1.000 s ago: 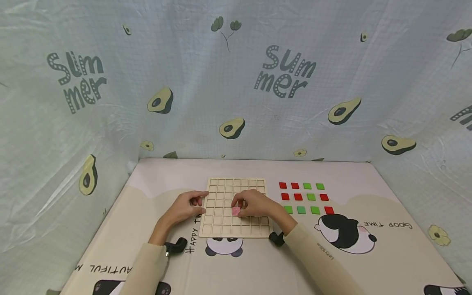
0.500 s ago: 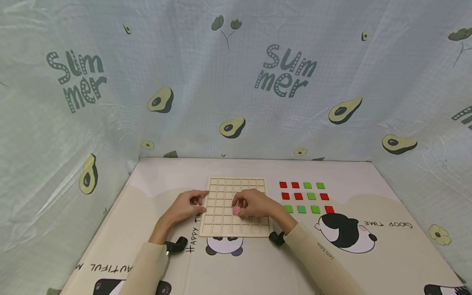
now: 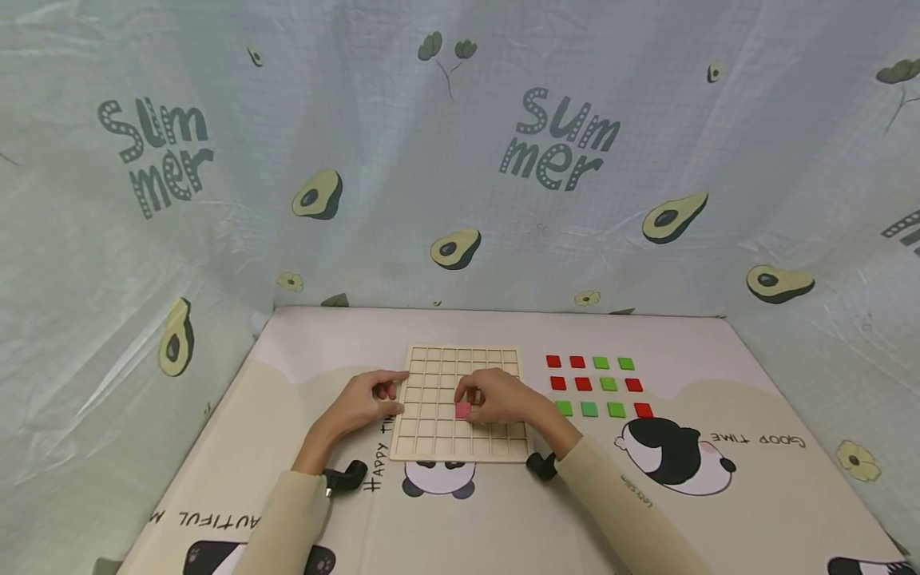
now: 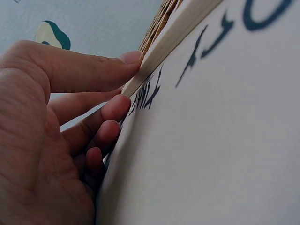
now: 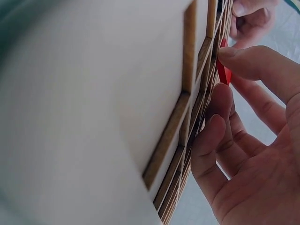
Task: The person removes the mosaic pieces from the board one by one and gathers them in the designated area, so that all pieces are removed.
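A wooden grid board [image 3: 426, 431] lies flat on the table, divided into square cells. At its left edge is my left hand [image 3: 358, 401], forefinger and thumb touching the rim some way apart. The left wrist view shows the thumb [image 4: 110, 72] against the board's side, with the other fingers bent beside it. Over the middle of the grid, my right hand [image 3: 496, 397] pinches a small square red tile [image 3: 462, 410], which looks pinkish from the head. In the right wrist view that tile [image 5: 223, 65] stands tilted at the cells between thumb and fingers. The right hand hides part of the grid.
Right of the board, loose square tiles lie in rows, among them a red tile [image 3: 583, 384], a bright green tile [image 3: 608, 384] and a teal-green tile [image 3: 589, 410]. The tablecloth [image 3: 503, 519] has printed animals and lettering. A printed curtain [image 3: 374, 160] encloses the back and sides.
The red tile looks darker now than in the earlier frames, its angle slightly changed in the right fingers. Both hands stay in place; the whole view shifts slightly.
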A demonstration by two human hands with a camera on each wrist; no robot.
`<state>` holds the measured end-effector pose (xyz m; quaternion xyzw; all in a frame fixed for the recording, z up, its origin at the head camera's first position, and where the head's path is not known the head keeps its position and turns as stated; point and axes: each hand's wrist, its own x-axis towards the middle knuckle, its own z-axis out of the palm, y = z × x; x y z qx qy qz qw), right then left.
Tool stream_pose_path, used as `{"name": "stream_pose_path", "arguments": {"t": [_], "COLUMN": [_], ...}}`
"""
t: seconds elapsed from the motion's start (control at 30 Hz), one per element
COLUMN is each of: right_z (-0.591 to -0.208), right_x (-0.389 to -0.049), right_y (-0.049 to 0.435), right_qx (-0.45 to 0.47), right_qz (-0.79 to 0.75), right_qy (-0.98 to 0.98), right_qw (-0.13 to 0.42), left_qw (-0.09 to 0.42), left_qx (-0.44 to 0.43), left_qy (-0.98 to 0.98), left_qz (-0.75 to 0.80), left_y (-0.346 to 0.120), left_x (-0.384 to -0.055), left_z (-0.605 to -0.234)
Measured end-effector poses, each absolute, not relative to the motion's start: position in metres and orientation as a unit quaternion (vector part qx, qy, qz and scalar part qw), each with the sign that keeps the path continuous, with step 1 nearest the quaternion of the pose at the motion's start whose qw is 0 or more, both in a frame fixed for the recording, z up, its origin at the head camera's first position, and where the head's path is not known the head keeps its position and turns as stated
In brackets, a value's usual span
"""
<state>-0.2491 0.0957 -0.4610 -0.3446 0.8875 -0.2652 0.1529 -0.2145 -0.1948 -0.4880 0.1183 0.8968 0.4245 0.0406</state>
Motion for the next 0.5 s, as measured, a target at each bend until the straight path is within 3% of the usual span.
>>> {"name": "stream_pose_path", "arguments": {"t": [0.5], "right_z": [-0.451], "right_x": [-0.248], "right_y": [0.111], "right_qx": [-0.351], "right_qz": [-0.286], "right_qy": [0.882], "right_qw": [0.131], "left_qw": [0.04], "left_qx": [0.119], "left_qy": [0.896], "left_qz": [0.425], "left_y": [-0.195], "left_x": [-0.215], "left_z": [-0.488]}}
